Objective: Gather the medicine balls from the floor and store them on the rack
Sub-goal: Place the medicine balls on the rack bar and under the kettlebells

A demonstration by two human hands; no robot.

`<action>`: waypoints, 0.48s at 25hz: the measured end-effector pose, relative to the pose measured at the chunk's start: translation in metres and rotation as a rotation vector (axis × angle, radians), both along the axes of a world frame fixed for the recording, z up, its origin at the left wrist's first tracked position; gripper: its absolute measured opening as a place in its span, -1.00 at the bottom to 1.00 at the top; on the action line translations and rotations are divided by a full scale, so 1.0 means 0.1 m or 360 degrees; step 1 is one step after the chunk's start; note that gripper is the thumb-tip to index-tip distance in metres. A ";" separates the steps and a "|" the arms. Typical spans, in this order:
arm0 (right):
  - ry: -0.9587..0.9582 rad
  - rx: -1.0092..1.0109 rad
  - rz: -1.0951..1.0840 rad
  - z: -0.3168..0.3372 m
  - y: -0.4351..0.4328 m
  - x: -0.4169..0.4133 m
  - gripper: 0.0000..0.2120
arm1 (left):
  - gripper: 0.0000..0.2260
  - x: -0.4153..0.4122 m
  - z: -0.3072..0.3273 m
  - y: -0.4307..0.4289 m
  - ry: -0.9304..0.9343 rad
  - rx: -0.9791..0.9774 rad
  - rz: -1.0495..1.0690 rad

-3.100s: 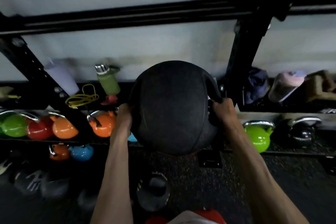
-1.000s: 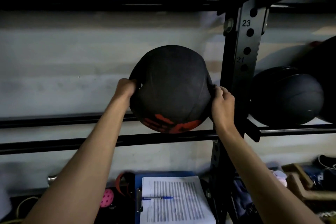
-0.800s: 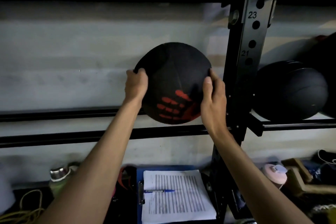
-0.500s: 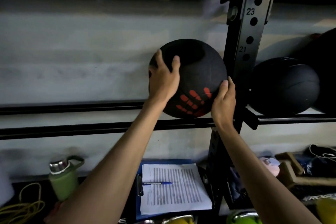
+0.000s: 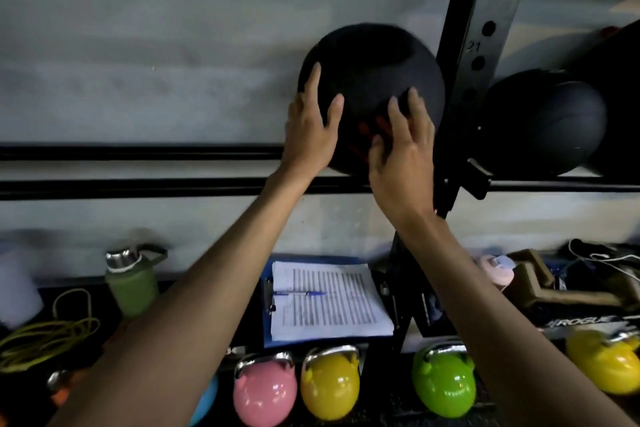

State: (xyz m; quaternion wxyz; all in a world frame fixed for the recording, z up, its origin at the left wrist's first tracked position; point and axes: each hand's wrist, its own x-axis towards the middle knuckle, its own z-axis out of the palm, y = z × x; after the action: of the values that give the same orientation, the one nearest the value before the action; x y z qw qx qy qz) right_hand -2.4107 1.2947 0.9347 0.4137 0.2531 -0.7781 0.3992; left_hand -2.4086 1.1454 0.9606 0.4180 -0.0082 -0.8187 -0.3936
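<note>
Head view: medicine ball on rack rails, right end, against upright; left hand, right hand pressed flat, fingers spread; likely heavy, grippy, prone to roll, so cradle both sides

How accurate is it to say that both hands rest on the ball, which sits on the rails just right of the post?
One slip: the head view shows the ball just left of the post. The left hand and right hand do rest on it, and it sits on the rails.
</note>
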 end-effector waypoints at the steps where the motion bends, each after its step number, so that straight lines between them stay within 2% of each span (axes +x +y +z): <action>1: 0.0037 0.0121 -0.0080 -0.12 -0.08 -0.01 -0.43 | -0.46 0.06 -0.22 -0.09 0.0018 -0.0045 0.0026; 4: 0.0128 0.0194 -0.0177 -0.35 -0.22 -0.04 -0.37 | -0.41 0.28 -0.79 -0.31 -0.0079 -0.0226 -0.0211; 7: 0.0151 0.0105 -0.0151 -0.35 -0.24 -0.02 -0.41 | -0.43 0.44 -0.87 -0.45 -0.0082 -0.0334 -0.0372; 9: 0.0162 0.0010 -0.0023 -0.47 -0.29 0.14 -0.47 | -0.53 0.59 -0.92 -0.48 0.0058 -0.0245 -0.0248; 12: 0.0108 0.0139 0.0393 -1.24 -0.56 0.68 -0.62 | -0.72 0.94 -1.47 -0.60 0.0316 -0.0181 0.0115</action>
State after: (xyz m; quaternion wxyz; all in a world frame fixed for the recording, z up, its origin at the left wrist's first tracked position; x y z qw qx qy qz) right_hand -2.3423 1.2385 0.8109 0.3761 0.3780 -0.7433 0.4040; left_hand -2.3144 1.0856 0.8135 0.5097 -0.0412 -0.7941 -0.3285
